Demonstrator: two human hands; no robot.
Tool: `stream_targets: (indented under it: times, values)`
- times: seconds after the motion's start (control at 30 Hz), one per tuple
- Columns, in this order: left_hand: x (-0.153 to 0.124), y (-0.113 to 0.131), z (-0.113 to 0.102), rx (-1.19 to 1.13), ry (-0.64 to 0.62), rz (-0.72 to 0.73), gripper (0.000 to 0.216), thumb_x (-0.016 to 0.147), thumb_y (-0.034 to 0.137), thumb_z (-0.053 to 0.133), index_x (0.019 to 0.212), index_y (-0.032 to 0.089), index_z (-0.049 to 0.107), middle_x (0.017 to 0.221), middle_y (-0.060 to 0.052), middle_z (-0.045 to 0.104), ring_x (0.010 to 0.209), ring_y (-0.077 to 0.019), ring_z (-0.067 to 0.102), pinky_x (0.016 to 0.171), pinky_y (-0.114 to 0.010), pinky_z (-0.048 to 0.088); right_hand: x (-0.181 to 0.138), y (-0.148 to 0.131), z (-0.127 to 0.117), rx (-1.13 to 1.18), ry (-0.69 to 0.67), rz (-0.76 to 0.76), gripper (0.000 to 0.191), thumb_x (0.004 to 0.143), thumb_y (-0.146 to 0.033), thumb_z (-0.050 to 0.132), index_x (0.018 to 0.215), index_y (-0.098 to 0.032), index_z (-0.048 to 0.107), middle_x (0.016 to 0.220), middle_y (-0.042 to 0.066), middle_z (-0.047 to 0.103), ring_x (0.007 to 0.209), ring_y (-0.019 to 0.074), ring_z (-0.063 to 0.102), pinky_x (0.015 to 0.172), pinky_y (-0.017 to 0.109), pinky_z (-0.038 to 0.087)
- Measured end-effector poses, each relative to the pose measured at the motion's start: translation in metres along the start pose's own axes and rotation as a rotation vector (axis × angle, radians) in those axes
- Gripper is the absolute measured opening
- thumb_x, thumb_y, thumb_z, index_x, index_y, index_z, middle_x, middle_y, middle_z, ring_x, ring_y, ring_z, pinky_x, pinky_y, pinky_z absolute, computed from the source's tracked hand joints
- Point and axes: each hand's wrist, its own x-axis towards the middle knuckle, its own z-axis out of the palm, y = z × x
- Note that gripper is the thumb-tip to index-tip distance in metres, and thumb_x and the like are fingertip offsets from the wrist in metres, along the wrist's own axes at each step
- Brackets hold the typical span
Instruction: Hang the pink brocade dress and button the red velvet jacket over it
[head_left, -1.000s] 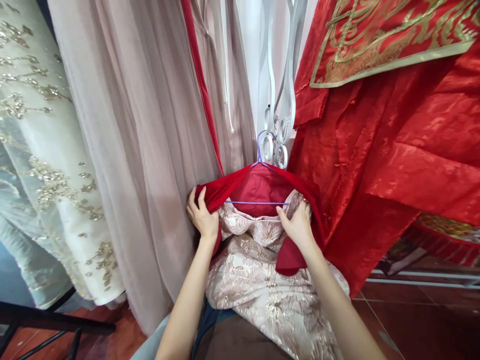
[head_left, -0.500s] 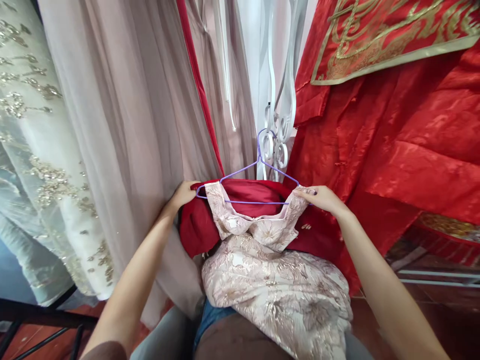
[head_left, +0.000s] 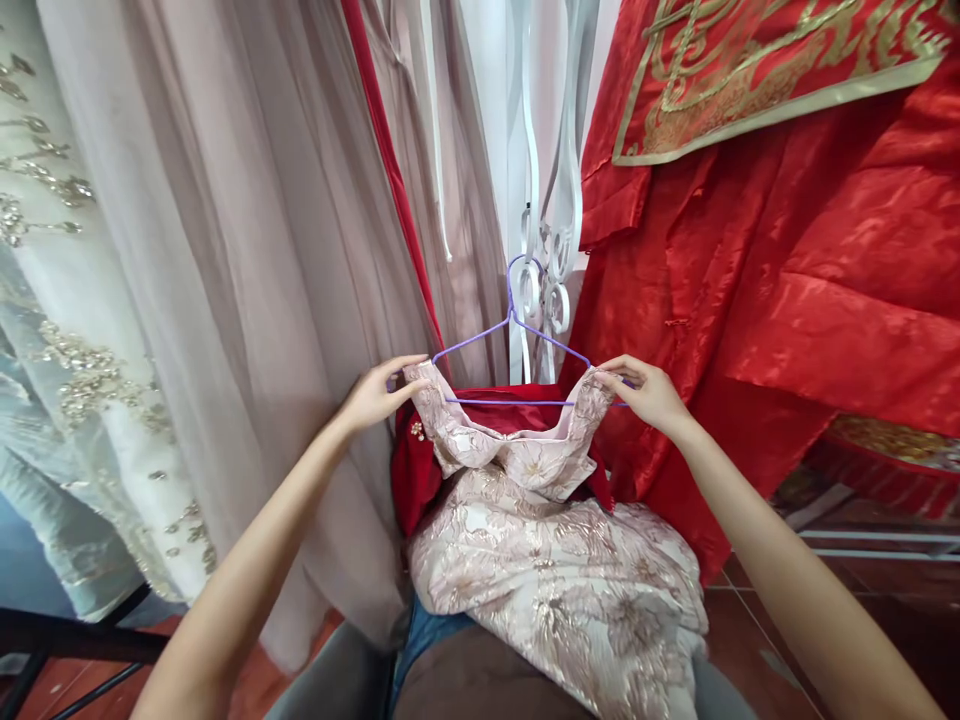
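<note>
A pale pink brocade dress (head_left: 540, 570) with a floral weave lies across my lap, its straps over a purple hanger (head_left: 474, 337). My left hand (head_left: 379, 392) pinches the left strap at the hanger's end. My right hand (head_left: 643, 392) pinches the right strap the same way, thumb in front and fingers behind. The hanger's hook rises beside white scrollwork. Behind the dress hangs a dark red garment (head_left: 416, 470) with a small beaded ornament; the dress hides most of it.
Long dusty pink drapes (head_left: 247, 250) hang at the left, beside a white gown (head_left: 112, 350) with gold beading. A bright red garment (head_left: 750, 280) with gold embroidery fills the right. White metal scrollwork (head_left: 557, 260) stands in the middle. A black metal frame (head_left: 67, 635) is at lower left.
My left hand has moved from the dark red cloth at the hanger's end onto the strap. The dark red garment has dropped lower and shows less at both sides. The view has shifted slightly.
</note>
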Motion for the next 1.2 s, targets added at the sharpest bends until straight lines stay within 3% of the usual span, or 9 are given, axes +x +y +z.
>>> stream_targets:
  times: [0.23,0.5,0.63,0.77,0.83,0.93,1.03,1.1,1.2]
  values:
    - [0.007,0.001,0.026,0.165,0.157,0.106,0.037,0.087,0.046,0.049,0.102,0.021,0.072,0.109,-0.004,0.07,0.099,-0.0228,0.066,0.091,-0.032,0.049,0.004,0.003,0.002,0.043,0.105,-0.015,0.034,0.069,-0.054,0.069,0.077,-0.021,0.068,0.079,0.004,0.072,0.079,0.0218,0.067,0.078,0.036,0.053]
    - [-0.017,-0.034,-0.001,0.047,0.224,-0.186,0.051,0.081,0.056,0.052,0.103,0.014,0.072,0.106,-0.006,0.071,0.097,-0.0265,0.067,0.083,-0.031,0.052,-0.008,0.015,-0.027,0.121,0.228,0.125,0.036,0.057,-0.055,0.077,0.073,-0.023,0.071,0.08,0.003,0.073,0.077,0.0201,0.067,0.076,0.032,0.054]
    - [-0.053,-0.038,0.004,0.225,0.055,-0.202,0.046,0.087,0.051,0.044,0.095,0.016,0.073,0.09,-0.004,0.075,0.08,-0.0232,0.068,0.067,-0.026,0.05,-0.051,0.042,-0.036,0.169,0.306,0.318,0.041,0.05,-0.056,0.08,0.074,-0.024,0.071,0.077,0.002,0.072,0.071,0.0191,0.066,0.065,0.03,0.055]
    - [-0.088,-0.012,0.029,0.423,-0.27,-0.025,0.044,0.094,0.04,0.035,0.077,0.016,0.067,0.063,-0.001,0.067,0.058,-0.0142,0.062,0.056,-0.02,0.043,-0.091,0.058,-0.04,0.126,0.15,0.407,0.042,0.053,-0.058,0.078,0.074,-0.021,0.07,0.078,0.005,0.072,0.073,0.0216,0.066,0.068,0.033,0.055]
    - [-0.099,0.011,0.043,0.464,-0.442,0.209,0.038,0.095,0.034,0.036,0.079,0.016,0.065,0.071,-0.003,0.067,0.065,-0.0134,0.063,0.06,-0.02,0.044,-0.099,0.057,-0.041,0.117,0.128,0.382,0.041,0.058,-0.059,0.075,0.076,-0.022,0.069,0.085,0.005,0.072,0.082,0.0238,0.066,0.076,0.034,0.054]
    - [-0.098,0.05,0.056,0.472,-0.52,0.441,0.031,0.096,0.029,0.036,0.088,0.018,0.063,0.077,-0.005,0.065,0.073,-0.0136,0.061,0.068,-0.022,0.048,-0.093,0.043,-0.039,0.129,0.173,0.246,0.035,0.07,-0.058,0.066,0.081,-0.025,0.064,0.109,0.005,0.068,0.105,0.0259,0.061,0.093,0.038,0.047]
    - [-0.074,0.079,0.054,0.438,-0.429,0.571,0.028,0.095,0.028,0.039,0.089,0.019,0.065,0.098,-0.008,0.064,0.092,-0.0169,0.059,0.089,-0.032,0.049,-0.077,0.025,-0.028,0.045,0.212,0.097,0.031,0.075,-0.056,0.061,0.081,-0.026,0.061,0.132,0.004,0.054,0.12,0.0266,0.051,0.104,0.042,0.038]
    - [-0.049,0.082,0.048,0.44,-0.301,0.609,0.027,0.092,0.026,0.043,0.082,0.02,0.068,0.121,-0.01,0.057,0.116,-0.0231,0.05,0.107,-0.047,0.034,-0.067,0.016,-0.019,0.025,0.222,0.059,0.031,0.076,-0.056,0.06,0.081,-0.026,0.058,0.135,0.004,0.051,0.119,0.0267,0.052,0.103,0.043,0.038]
    - [-0.01,0.061,0.039,0.41,-0.117,0.443,0.022,0.086,0.033,0.053,0.08,0.021,0.07,0.143,-0.009,0.039,0.134,-0.0324,0.028,0.111,-0.06,0.017,-0.059,0.011,-0.009,0.1,0.207,0.056,0.031,0.077,-0.057,0.058,0.081,-0.027,0.054,0.128,0.005,0.056,0.112,0.0255,0.056,0.098,0.044,0.042]
